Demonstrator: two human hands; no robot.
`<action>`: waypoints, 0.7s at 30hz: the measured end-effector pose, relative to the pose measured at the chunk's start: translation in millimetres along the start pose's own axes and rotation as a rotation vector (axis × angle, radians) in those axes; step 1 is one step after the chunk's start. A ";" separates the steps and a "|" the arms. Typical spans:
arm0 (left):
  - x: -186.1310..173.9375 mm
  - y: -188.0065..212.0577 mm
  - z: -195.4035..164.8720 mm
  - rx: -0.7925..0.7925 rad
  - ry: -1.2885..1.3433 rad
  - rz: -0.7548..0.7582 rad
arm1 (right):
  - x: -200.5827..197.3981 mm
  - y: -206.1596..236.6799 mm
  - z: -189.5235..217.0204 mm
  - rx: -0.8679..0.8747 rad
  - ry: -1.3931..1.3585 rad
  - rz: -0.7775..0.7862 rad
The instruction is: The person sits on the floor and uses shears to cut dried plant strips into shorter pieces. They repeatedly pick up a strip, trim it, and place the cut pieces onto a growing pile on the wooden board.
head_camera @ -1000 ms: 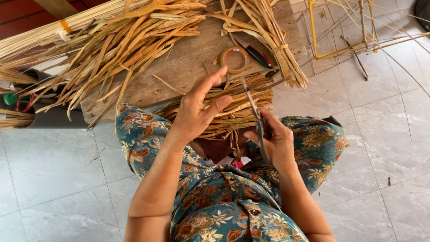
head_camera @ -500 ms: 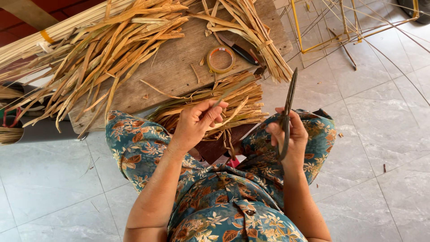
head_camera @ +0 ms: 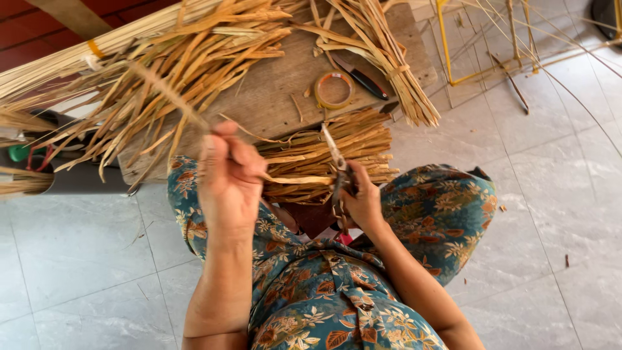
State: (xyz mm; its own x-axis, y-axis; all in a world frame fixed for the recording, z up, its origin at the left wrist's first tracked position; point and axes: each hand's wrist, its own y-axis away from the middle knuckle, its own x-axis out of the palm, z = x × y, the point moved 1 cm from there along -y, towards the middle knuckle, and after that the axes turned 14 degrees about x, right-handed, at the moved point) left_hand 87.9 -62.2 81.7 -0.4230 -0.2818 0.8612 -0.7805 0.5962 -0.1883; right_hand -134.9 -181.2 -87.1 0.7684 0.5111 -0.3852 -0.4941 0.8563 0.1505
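The left hand (head_camera: 228, 178) has been lifted up and to the left since half a second ago, and a long thin strip (head_camera: 165, 94) is now pinched in it. The scissors (head_camera: 337, 172) have been tipped forward, so the blades now point away over the lap.

A grey tiled floor (head_camera: 78, 272) is seen all around. A flat wooden board (head_camera: 272, 84) is laid in front of the knees. A big heap of dry strips (head_camera: 162, 58) is spread over the left of the board. A tied bundle (head_camera: 389, 58) is laid on the right of it. A smaller pile (head_camera: 337, 149) is held on the lap, touching the board's near edge. A yellow wire frame (head_camera: 447, 45) is stood on the floor past the board.

The right hand (head_camera: 359, 201) is closed around the scissors' handles, just above the lap pile. The left hand's fingers are closed on the strip, which is blurred. A roll of tape (head_camera: 334, 89) is laid on the board, with a dark knife (head_camera: 363, 78) just beside it.
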 end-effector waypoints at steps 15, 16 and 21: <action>-64.8 46.3 91.9 -0.307 -0.898 0.243 | -27.7 9.2 28.4 0.109 0.112 -0.077; -69.0 35.8 85.8 -0.232 -0.877 0.216 | -30.8 7.8 25.7 0.071 0.007 -0.087; -79.2 -53.7 48.1 0.029 -0.647 0.049 | -52.8 8.7 6.9 0.058 -0.362 -0.136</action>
State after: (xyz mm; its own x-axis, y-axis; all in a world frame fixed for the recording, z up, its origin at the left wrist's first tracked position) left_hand 141.2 -108.0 0.9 -0.6431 -0.6563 0.3946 -0.7616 0.6019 -0.2401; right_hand -176.9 -200.1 -59.2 0.9243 0.3769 -0.0604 -0.3619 0.9156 0.1753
